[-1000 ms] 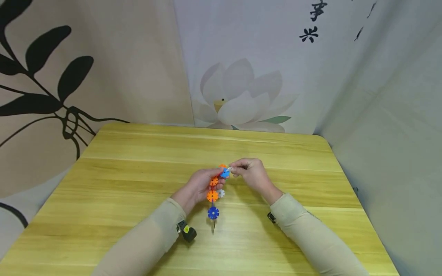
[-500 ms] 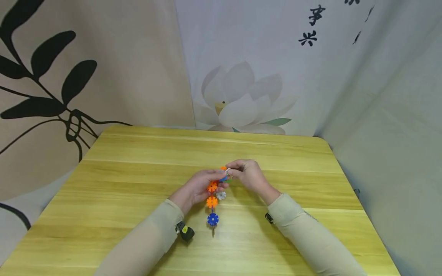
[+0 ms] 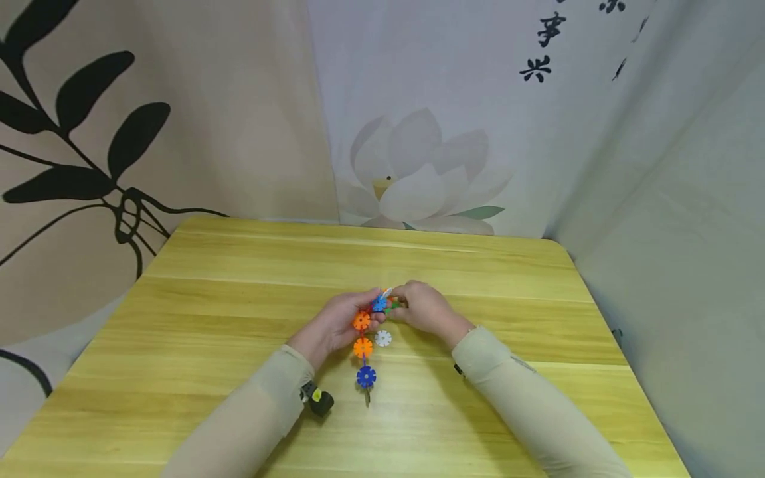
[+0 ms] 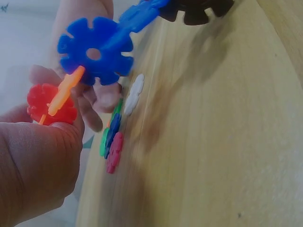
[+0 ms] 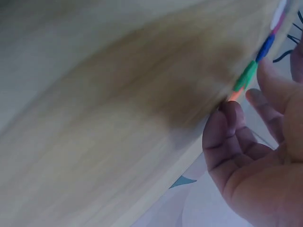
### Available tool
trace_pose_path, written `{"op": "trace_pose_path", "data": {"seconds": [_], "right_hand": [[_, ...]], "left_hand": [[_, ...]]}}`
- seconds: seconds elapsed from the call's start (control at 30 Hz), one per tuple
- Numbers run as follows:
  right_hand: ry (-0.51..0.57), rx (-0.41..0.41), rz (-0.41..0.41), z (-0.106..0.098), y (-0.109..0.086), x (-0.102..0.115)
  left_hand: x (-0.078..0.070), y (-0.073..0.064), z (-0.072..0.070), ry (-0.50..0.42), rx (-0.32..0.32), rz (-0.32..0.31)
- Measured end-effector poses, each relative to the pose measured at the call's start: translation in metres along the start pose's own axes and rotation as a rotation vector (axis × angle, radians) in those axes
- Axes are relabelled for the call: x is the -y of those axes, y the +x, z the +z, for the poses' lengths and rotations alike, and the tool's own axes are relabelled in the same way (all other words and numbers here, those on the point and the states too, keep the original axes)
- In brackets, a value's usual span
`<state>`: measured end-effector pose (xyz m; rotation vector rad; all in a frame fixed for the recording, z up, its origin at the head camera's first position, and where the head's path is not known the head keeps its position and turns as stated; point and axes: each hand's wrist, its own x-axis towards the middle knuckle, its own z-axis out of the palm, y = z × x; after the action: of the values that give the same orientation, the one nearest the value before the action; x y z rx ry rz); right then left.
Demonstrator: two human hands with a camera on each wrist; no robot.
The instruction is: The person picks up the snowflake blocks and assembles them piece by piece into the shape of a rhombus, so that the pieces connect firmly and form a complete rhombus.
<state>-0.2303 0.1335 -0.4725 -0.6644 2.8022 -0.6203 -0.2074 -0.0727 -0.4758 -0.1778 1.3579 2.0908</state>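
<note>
My left hand (image 3: pixel 335 322) holds a chain of notched plastic snowflake discs, its thumb by a red disc (image 4: pixel 52 105) in the left wrist view. From the hand hang orange discs (image 3: pixel 362 347) and a dark blue disc (image 3: pixel 366 377), with a brown one (image 3: pixel 367 397) edge-on at the bottom. A lighter blue disc (image 3: pixel 379 303) and a white disc (image 3: pixel 386 293) are at the upper end. My right hand (image 3: pixel 425 309) is just right of it, thumb and fingers bent but apart, close to green (image 5: pixel 245 76) and orange (image 5: pixel 235 94) discs on the table.
Loose discs lie on the wooden table (image 3: pixel 269 265) beneath the hands, among them a white disc (image 3: pixel 383 338) and a pink disc (image 4: pixel 114 152). A printed curtain (image 3: pixel 418 99) stands behind the table's far edge.
The right fingers have come off the white disc at the chain's upper end and moved lower, toward the loose discs. My left hand has shifted slightly left with the chain.
</note>
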Motion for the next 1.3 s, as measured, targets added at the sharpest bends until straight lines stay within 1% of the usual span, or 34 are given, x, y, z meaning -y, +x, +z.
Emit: {"op": "trace_pose_path", "data": {"seconds": [0.07,0.13,0.3,0.43,0.57,0.67,0.73,0.8,0.87,0.97,1.07,1.13,1.3], "right_hand": [[-0.047,0.0,-0.011,0.001,0.001,0.002],[-0.069,-0.006,0.001,0.001,0.001,0.004],[-0.068,-0.027,0.031,0.002,0.0,0.004],[-0.029,-0.025,0.067,0.003,-0.001,0.001],[0.057,-0.026,0.122,0.001,-0.005,-0.005],[0.124,-0.034,0.131,-0.002,-0.01,-0.011],[0.178,-0.042,0.138,-0.005,-0.013,-0.016],[0.274,-0.044,0.172,-0.011,-0.016,-0.018],[0.409,-0.047,0.226,-0.018,-0.018,-0.018],[0.665,-0.055,0.315,-0.029,-0.018,-0.014],[0.844,-0.071,0.362,-0.035,-0.017,-0.01],[0.914,-0.082,0.378,-0.037,-0.016,-0.008],[0.974,-0.096,0.387,-0.038,-0.016,-0.006]], "left_hand": [[0.0,0.001,0.0,-0.017,0.01,0.004],[-0.001,0.003,0.001,-0.038,0.014,0.009],[0.0,0.006,0.001,-0.06,0.005,0.014],[0.0,0.005,0.001,-0.046,-0.004,0.007],[0.001,0.005,0.001,-0.021,0.005,0.006],[0.002,0.005,0.001,-0.004,0.001,0.004],[0.003,0.005,0.001,0.011,-0.01,-0.001],[0.003,0.004,0.001,0.029,-0.018,-0.008],[0.003,0.004,0.0,0.043,-0.026,-0.017],[0.004,0.004,0.001,0.06,-0.021,-0.025],[0.003,0.004,0.001,0.061,-0.024,-0.038],[0.003,0.004,0.002,0.064,-0.024,-0.043],[0.003,0.004,0.003,0.071,-0.021,-0.06]]}}
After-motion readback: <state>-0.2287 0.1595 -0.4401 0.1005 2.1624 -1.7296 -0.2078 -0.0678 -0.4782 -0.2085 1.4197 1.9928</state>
